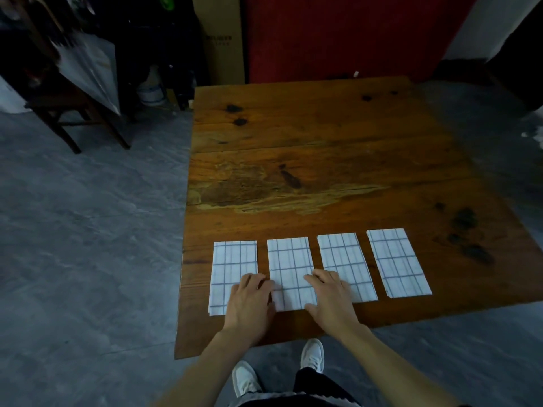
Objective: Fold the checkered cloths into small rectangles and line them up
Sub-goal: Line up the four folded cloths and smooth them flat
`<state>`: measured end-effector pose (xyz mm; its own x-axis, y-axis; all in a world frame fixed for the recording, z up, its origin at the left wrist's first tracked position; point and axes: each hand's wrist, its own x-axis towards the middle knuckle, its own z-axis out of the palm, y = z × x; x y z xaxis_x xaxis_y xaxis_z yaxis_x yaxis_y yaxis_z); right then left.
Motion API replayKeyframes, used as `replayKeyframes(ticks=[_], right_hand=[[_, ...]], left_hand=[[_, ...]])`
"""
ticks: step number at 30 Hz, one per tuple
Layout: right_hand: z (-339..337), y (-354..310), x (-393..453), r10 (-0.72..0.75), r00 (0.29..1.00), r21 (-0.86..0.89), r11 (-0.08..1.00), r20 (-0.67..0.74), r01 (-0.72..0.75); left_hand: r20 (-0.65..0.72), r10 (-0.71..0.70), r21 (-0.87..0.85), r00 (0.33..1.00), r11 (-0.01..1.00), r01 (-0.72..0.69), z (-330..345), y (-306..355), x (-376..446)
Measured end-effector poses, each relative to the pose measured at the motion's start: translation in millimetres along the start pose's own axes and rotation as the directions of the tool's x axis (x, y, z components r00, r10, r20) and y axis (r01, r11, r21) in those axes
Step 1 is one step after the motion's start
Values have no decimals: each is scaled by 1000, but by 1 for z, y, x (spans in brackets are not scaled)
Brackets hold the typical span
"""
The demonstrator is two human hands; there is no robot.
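Wooden table [323, 160], big, worn planks with dark knots, takes up most of the view; grey floor around it, dark chair [73, 113] off to the far left, red panel [338, 36] behind. Four folded checkered cloths sit in a row along the near edge of the table, all white with a thin dark grid, flat narrow rectangles, long side running away from the person: first cloth [232, 259] leftmost, second cloth [289, 259], third cloth [342, 257], fourth cloth [398, 259] rightmost. Small gaps between them; the right two fan slightly clockwise and sit a bit farther up the table. Left hand [252, 298] lies flat, fingers relaxed and spread, holding nothing, over the near right part of the first cloth and touching the left edge of the second. Right hand [332, 295] likewise flat and holding nothing, on the second cloth's right edge and the near left of the third. Looks like the final squaring-up step, folding seemingly done. To do it well: keep palms flat, slide not lift so the folds don't pop open, nudge the second cloth until gaps match, then line up the near edges and straighten the tilted right pair.
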<state>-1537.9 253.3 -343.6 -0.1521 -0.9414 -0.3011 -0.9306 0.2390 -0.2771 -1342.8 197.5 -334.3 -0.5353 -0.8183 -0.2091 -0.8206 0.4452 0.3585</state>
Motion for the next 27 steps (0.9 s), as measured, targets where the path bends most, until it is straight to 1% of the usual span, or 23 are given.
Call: replayKeyframes(ticks=[2, 5, 9, 11, 13, 16, 21, 24, 27], right_hand=[[-1, -11, 2, -43, 999, 13, 999, -7, 43], [1, -34, 5, -98, 995, 31, 995, 2, 98], [9, -63, 9, -175, 984, 10, 985, 37, 175], [14, -76, 9, -207, 977, -7, 978, 44, 207], [17, -85, 10, -234, 971, -16, 972, 55, 235], [19, -91, 10, -251, 963, -58, 965, 94, 257], [19, -92, 11, -228, 964, -116, 963, 135, 244], [16, -92, 12, -234, 962, -125, 960, 138, 252], [12, -95, 12, -223, 966, -88, 968, 128, 235]], left_hand=[[-13, -88, 6, 996, 996, 89, -7, -10, 1], [5, -221, 51, 975, 974, 221, -14, -28, -2], [19, -389, 115, 921, 916, 384, -16, -42, -13], [17, -447, 125, 895, 889, 441, -16, -45, -20], [11, -469, 126, 883, 877, 464, -13, -46, -24], [7, -457, 101, 889, 885, 454, -11, -47, -26], [10, -436, 90, 900, 897, 433, -12, -46, -26], [8, -436, 72, 900, 898, 434, -13, -47, -28], [-33, -409, 45, 912, 911, 410, -14, -51, -29]])
